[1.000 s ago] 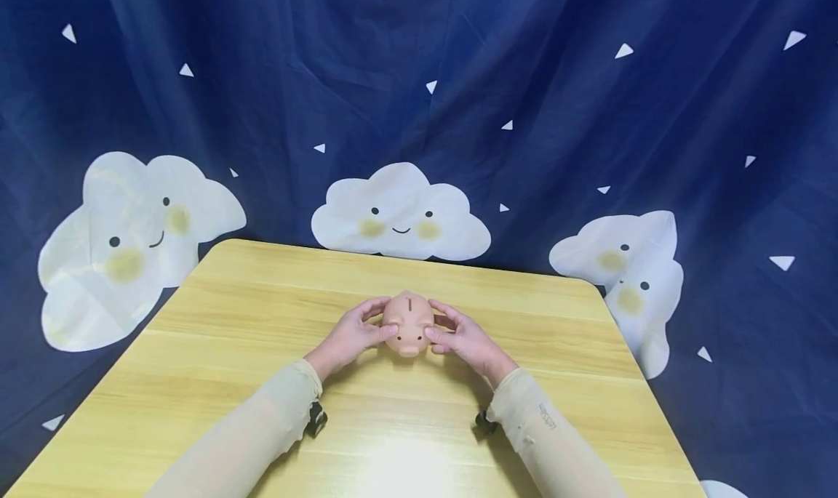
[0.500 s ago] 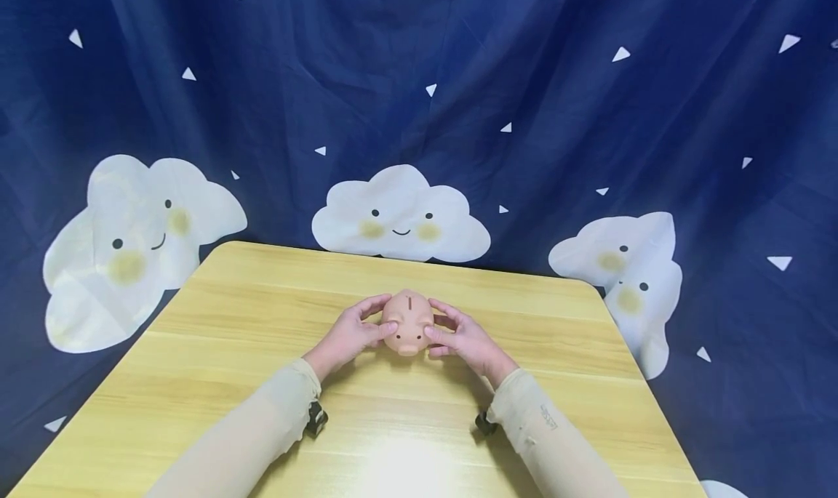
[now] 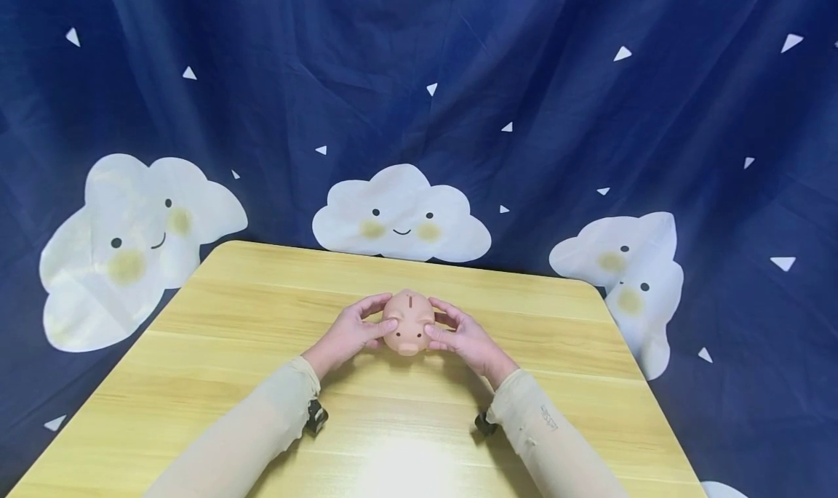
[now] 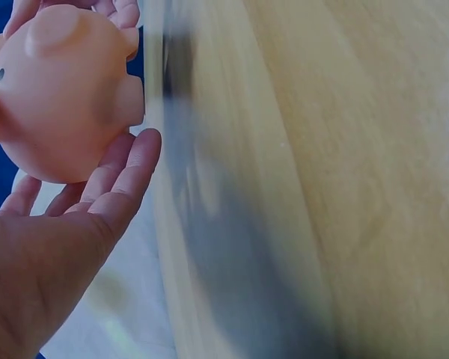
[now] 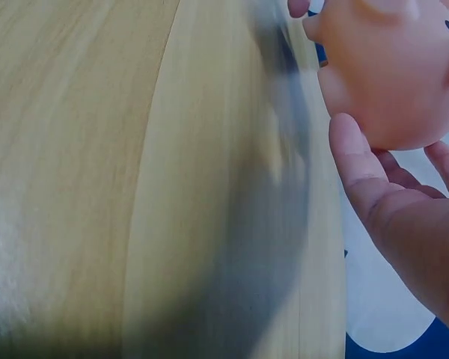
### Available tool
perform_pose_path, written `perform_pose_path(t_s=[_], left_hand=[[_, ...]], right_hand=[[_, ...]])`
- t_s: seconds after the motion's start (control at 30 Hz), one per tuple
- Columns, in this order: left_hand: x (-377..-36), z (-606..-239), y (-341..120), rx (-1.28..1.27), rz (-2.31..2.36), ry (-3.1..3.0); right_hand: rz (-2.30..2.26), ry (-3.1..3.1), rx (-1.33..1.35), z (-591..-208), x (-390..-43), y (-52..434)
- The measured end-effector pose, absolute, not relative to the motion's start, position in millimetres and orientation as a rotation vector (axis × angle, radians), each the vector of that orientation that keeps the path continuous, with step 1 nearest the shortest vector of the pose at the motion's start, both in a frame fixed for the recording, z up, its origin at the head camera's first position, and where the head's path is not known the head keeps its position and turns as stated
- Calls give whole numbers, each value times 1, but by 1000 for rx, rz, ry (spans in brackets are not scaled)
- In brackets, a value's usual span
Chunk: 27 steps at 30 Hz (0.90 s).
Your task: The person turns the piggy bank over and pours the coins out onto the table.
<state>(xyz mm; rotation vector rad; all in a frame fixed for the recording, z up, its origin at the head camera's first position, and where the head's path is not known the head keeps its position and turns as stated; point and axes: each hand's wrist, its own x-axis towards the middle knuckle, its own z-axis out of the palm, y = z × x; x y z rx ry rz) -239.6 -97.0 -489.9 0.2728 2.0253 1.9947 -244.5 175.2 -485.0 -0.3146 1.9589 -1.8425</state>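
Note:
A small pink piggy bank (image 3: 409, 322) with a coin slot on its back sits between both hands over the middle of the wooden table (image 3: 249, 382), snout facing me. My left hand (image 3: 364, 323) grips its left side, thumb by the face and fingers curled round the back. My right hand (image 3: 453, 328) grips the right side the same way. In the left wrist view the piggy bank (image 4: 60, 90) lies against the fingers (image 4: 127, 168). The right wrist view shows the piggy bank (image 5: 389, 67) above the thumb (image 5: 355, 157). Whether its feet touch the table is unclear.
A dark blue curtain (image 3: 524, 120) with white smiling clouds hangs behind and beside the table. Black wrist camera mounts (image 3: 316, 416) sit under both sleeves. The table's far edge (image 3: 393, 258) and right edge (image 3: 641, 367) lie close by.
Hardly anything: both hands keep their hold on the piggy bank in the same spot, and it sits a touch higher in the picture.

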Motion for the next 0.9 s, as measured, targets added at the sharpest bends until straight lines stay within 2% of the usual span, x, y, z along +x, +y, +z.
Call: perform_pose_path(t_s=[0.9], left_hand=[[-242, -489, -93, 360, 1918, 2038]], right_hand=[[-1891, 1890, -283, -488, -246, 181]])
